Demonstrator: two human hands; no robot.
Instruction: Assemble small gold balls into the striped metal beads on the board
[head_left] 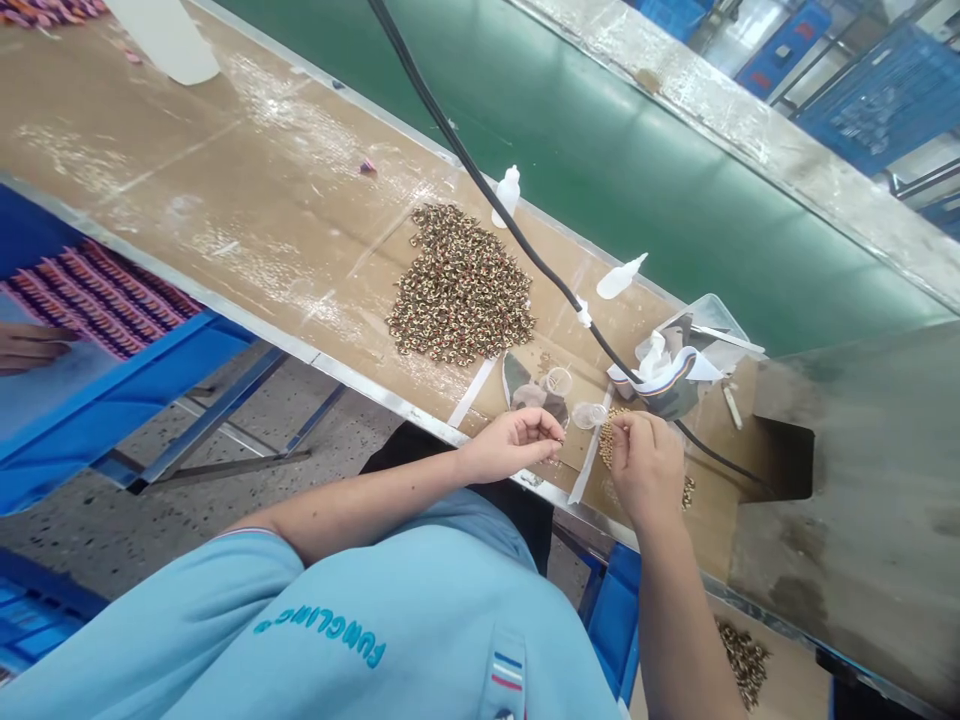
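My left hand (517, 442) is closed in a pinch at the table's near edge; a tiny dark piece seems to show at its fingertips, too small to name. Beside it lies a camouflage cloth scrap (517, 380) with a small clear round lid or dish (556, 381). Fingers down, my right hand (648, 465) reaches over a small heap of gold beads (606, 445); its fingertips are bunched, and what they hold is hidden. Between the hands sits another clear round dish (589, 415). Farther off spreads a large pile of small gold-and-dark pieces (465, 290).
Two white squeeze bottles (507, 196) (621, 277) lie near the green belt (675, 190). A black cable (480, 180) hangs across the view. At right are a plastic tray with cloth scraps (675, 360) and a metal housing (862, 500). Another person's hand (34, 348) is at left.
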